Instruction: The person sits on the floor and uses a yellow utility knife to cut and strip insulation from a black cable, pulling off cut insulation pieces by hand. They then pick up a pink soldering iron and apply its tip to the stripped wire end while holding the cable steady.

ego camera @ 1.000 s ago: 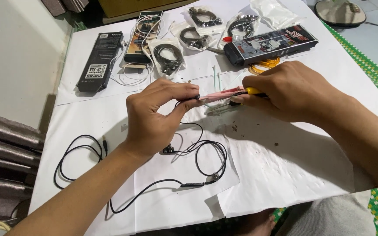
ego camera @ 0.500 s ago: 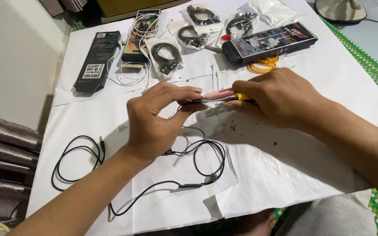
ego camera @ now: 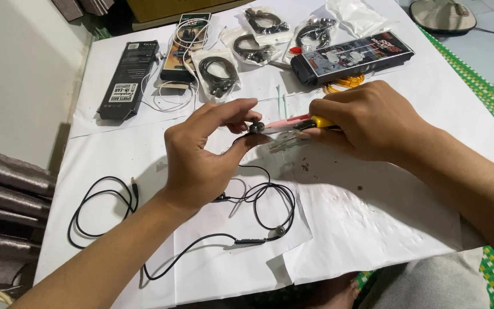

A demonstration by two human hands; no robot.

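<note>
My left hand (ego camera: 204, 151) pinches a small black earbud (ego camera: 256, 127) between thumb and forefinger. Its black cable (ego camera: 270, 197) loops down over the white paper to an inline remote (ego camera: 250, 241) and a second earbud (ego camera: 280, 231). My right hand (ego camera: 367, 120) grips a pink and yellow handled tool (ego camera: 301, 122), whose tip touches the earbud. Metal tweezers (ego camera: 284, 141) lie just under the tool.
White paper sheets (ego camera: 373, 229) cover the table. At the back lie a black slim box (ego camera: 127, 86), a second package (ego camera: 187, 46), several bagged black cables (ego camera: 218, 74), a long dark box (ego camera: 353, 55) and orange wire (ego camera: 344, 84). A grey cushion (ego camera: 7, 189) sits left.
Both hands have shifted slightly; my left fingers have opened out so the earbud shows at the tool's tip. The cable on the paper lies as before.
</note>
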